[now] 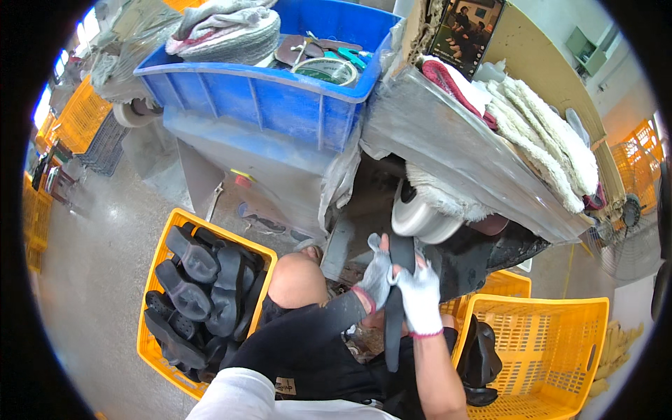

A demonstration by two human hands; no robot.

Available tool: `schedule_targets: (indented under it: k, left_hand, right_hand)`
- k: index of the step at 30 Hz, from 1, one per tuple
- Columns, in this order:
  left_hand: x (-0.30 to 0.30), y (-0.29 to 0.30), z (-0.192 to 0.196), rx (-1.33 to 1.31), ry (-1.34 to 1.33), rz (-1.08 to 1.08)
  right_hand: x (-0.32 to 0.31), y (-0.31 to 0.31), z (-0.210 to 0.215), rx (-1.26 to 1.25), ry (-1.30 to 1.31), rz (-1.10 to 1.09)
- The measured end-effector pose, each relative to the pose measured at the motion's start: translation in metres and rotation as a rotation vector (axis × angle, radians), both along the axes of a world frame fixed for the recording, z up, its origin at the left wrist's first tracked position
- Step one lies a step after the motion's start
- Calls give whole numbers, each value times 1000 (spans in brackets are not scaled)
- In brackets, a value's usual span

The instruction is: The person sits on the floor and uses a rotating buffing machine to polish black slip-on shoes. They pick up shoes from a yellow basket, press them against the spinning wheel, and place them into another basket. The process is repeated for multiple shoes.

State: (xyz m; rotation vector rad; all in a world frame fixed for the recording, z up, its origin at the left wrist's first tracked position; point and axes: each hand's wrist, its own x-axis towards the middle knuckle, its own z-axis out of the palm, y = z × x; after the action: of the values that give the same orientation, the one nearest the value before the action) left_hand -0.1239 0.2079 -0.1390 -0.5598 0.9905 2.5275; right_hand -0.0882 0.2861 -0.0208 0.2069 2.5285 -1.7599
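A long, dark shoe sole [393,325] is held nearly upright over my lap, seen from its narrow side. My left hand [379,271], in a greyish fingertip-less glove, is closed on its upper left side. From the right, my right hand [421,294] grips the same sole, its white glove leaving the thumb tip bare. Just beyond the sole's upper end is a white wheel [427,222], with a fluffy buffing wheel [444,192] beside it under a grey metal hood. The fingers' far sides are hidden.
At my left stands a yellow crate [263,246] full of black footwear. Another yellow crate [549,336] at my right holds a few dark pieces. Ahead are a blue bin [252,105] with cloths and tape, a phone [463,35], and stacked white cloths [542,140] on the hood.
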Motion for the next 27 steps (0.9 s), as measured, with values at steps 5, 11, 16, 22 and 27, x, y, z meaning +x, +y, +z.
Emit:
schedule_targets:
  k: [5,11,16,22,27]
  left_hand:
    - [55,-17,46,-86,730,153]
    - [164,-165,134,-992,870,262]
    - [263,-356,84,-977,40,766]
    - [322,-459,-107,-1972,-669,203]
    - [356,-568,-133,-1752,-651,116]
  right_hand:
    - [66,-7,-20,-274,222,-283]
    - [75,24,-27,-240,288,250]
    - [80,115,-20,135,-59,76]
    - [155,284,-18,354,-155,-516]
    - [226,378,-50,945,-600,-671]
